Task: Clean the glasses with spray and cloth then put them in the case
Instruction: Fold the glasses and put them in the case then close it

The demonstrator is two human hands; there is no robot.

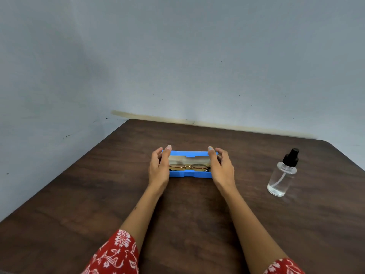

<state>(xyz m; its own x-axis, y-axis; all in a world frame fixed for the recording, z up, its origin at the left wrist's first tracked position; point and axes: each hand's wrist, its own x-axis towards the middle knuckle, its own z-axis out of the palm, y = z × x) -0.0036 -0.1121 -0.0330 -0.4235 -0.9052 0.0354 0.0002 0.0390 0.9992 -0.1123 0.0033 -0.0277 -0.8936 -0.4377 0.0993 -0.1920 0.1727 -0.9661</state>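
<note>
— Where are the glasses?

— The gold-rimmed glasses [189, 167] lie folded inside an open blue case [190, 174] at the middle of the dark wooden surface [98, 194], with a pale cloth [187, 160] behind them under the raised lid.

— And the hands?

— The left hand [159, 169] grasps the case's nine o'clock end, the right hand [221, 167] its three o'clock end, fingers curled over the lid.

— Anything else?

— A clear spray bottle [282, 175] with a black top stands upright, well apart at three o'clock.

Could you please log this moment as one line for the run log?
left hand holds case end | right hand holds other end | blue case open | glasses inside | spray bottle upright, right
</note>
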